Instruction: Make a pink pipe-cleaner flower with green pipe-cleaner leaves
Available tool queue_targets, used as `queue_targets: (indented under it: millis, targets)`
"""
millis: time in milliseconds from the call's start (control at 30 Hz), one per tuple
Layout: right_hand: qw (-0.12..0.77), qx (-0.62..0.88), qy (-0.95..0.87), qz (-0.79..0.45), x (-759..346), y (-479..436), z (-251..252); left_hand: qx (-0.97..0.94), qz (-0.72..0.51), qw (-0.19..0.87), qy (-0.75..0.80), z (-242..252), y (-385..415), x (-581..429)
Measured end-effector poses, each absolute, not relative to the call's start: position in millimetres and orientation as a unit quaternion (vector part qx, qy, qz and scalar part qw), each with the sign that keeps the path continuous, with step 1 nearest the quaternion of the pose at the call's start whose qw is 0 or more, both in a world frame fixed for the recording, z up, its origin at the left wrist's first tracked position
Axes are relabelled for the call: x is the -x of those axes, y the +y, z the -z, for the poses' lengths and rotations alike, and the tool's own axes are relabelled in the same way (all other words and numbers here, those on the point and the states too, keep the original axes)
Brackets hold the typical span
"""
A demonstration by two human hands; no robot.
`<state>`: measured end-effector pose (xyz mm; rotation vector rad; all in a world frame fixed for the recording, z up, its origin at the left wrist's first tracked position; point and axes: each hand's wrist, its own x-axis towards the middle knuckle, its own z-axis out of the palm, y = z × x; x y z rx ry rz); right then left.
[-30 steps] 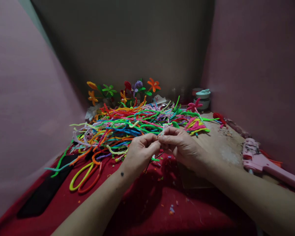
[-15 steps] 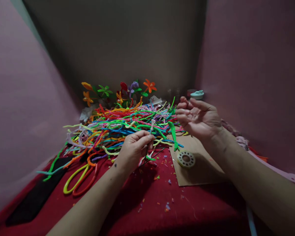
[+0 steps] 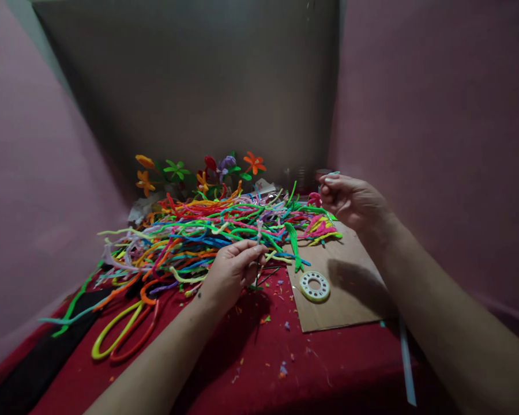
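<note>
My left hand (image 3: pixel 236 268) is closed, thumb against fingers, on a thin dark stem with a frayed pale pink tip (image 3: pixel 259 227), held upright over the near edge of the pipe cleaner pile (image 3: pixel 199 230). Raised to the right, my right hand (image 3: pixel 350 199) has its fingers pinched together above the cardboard sheet (image 3: pixel 346 302). Whatever may be between those fingertips is too small to make out. A roll of tape (image 3: pixel 315 286) lies flat on the cardboard, and a green pipe cleaner leaf (image 3: pixel 293 245) rests by the sheet's left edge.
Pipe cleaner flowers (image 3: pixel 254 163) stand behind the pile. Yellow and red loop handles (image 3: pixel 116 328) lie at the left beside a black strip (image 3: pixel 38 357). Small scraps dot the red cloth (image 3: pixel 311 380). A pale blue strip (image 3: pixel 407 363) hangs near the front right. Pink walls flank both sides.
My right hand has gone from loosely curled, palm showing, to a pinch. My left hand keeps its hold on the stem. The view has shifted, uncovering pink and yellow pipe cleaners by the cardboard.
</note>
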<state>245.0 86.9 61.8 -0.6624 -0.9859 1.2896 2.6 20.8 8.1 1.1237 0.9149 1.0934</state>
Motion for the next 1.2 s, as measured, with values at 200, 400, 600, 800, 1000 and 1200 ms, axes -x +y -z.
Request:
queue_targets:
  millis: [200, 400, 600, 800, 1000, 1200]
  targets:
    - [0.354, 0.577, -0.719, -0.156, -235.0, 86.0, -48.0, -0.457, -0.501, 0.621, 0.394, -16.6, 25.2, -8.5]
    - [0.123, 0.673, -0.73, 0.002, -232.8, 83.9, -32.9, -0.466, -0.466, 0.644, 0.389, -29.0, 26.3, -24.8]
    - [0.127, 0.647, -0.752, -0.007, -233.0, 86.9, -18.9, -0.458, -0.45, 0.666, 0.379, -11.2, 24.5, -34.5]
    - [0.172, 0.629, -0.758, -0.009, -231.5, 91.2, -1.4, -0.454, -0.433, 0.673, 0.39, -1.4, 20.3, -28.7]
    - [0.178, 0.621, -0.762, 0.041, -238.6, 91.6, -8.9, -0.467, -0.432, 0.667, 0.388, 1.7, 21.9, -23.8]
    - [0.157, 0.631, -0.755, 0.087, -237.8, 91.0, -16.7, -0.479, -0.422, 0.668, 0.382, 5.7, 22.7, -23.9]
